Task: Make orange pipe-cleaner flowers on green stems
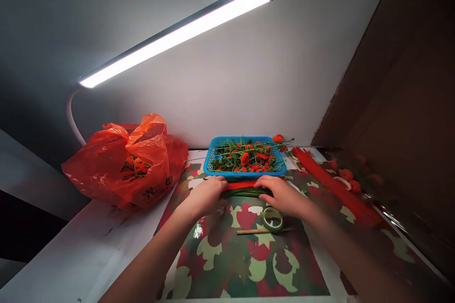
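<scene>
Bag, red and crinkled, sits at the left of the frame, orange flowers showing inside. Next along, the left hand curls over one end of a red-and-green bundle; with its fingertips hidden, I can't tell how firmly it grips. That bundle lies mid-frame, just below a blue basket. It looks light, slim and bendy, likely to splay, so gathering it at both ends seems the sound hold. Lower down, a wooden stick meets a green tape roll. And here's the right hand, thumb and fingers closed around the bundle's right end! Far right, a long red bundle slants away. Brands? None legible; the bag's dark print defeats me.
</scene>
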A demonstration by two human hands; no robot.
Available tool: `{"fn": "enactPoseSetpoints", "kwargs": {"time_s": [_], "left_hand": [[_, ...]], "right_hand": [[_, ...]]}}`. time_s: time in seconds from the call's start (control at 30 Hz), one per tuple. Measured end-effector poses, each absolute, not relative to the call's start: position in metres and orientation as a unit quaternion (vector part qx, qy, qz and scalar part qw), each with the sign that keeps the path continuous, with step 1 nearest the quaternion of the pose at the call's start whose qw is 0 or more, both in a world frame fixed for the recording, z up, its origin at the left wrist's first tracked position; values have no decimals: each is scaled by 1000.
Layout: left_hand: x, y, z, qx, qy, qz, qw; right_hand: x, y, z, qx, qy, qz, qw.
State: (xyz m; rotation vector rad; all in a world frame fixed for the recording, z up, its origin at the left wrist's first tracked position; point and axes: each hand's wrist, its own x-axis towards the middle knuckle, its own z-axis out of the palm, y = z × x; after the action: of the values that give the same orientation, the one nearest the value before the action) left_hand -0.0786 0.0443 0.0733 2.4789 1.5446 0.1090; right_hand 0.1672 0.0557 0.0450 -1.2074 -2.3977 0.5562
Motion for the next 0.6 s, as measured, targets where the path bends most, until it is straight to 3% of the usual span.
{"fn": "enactPoseSetpoints", "kwargs": {"time_s": [0.23,0.6], "left_hand": [[-70,62,44,790,609,-68,15],[-65,53,64,812,584,-15,-2]], "right_hand": [[158,53,28,-467,-859,137,155],[159,48,32,-474,-847,96,223]]}}
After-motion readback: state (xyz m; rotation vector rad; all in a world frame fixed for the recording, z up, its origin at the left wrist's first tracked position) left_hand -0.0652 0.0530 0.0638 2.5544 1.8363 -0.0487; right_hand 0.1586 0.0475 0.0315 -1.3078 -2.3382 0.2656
